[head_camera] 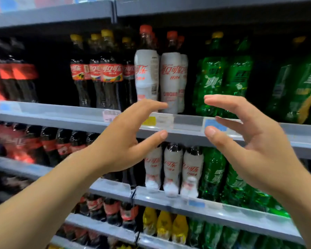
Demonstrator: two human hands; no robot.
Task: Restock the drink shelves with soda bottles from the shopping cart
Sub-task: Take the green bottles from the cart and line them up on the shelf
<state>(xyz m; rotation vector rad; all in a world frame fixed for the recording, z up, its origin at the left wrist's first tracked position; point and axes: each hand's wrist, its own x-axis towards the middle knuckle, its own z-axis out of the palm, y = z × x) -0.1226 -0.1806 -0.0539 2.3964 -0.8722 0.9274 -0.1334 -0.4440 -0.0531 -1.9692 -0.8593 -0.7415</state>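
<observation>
**Hands raised before the drink shelves [52,113].** The left hand [122,142] and the right hand [257,141] face each other with palms inward. Their fingers [151,105] are released and loosely curved, and neither hand grasps anything. Behind them runs the front rail [187,123] of one shelf, bearing price tags [215,124]. The soda bottles stand upright on the shelves: white-labelled cola bottles [170,78] just behind the hands, yellow-capped dark cola bottles [111,72] to their left and green bottles [212,83] to their right. The shelf below [169,200] repeats this order — lower still stand yellow bottles [163,224].
</observation>
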